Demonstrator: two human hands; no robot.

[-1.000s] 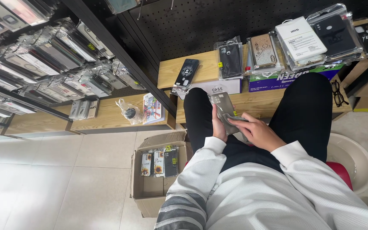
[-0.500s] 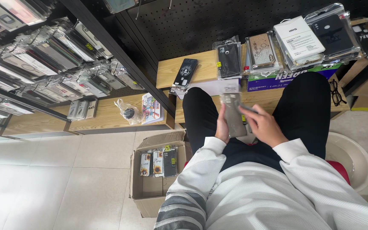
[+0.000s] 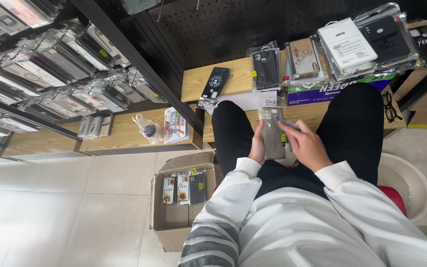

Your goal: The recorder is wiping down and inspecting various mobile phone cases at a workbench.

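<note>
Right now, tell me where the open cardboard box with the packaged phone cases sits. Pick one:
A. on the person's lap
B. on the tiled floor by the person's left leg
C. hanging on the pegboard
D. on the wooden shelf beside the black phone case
B: the cardboard box stands on the tiled floor beside the person's left leg, below the wooden shelf, with packaged phone cases upright inside it.

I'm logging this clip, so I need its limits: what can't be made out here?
Head view only:
- Packaged case: its front is too glary and small to read; the left hand covers one edge.
- Right hand: whatever its fingertips pinch is too small to tell.
- Cardboard box: a sleeve hides its right side.
- Hanging packs: cut off by the left edge.
- Basin: partly behind a leg.
</note>
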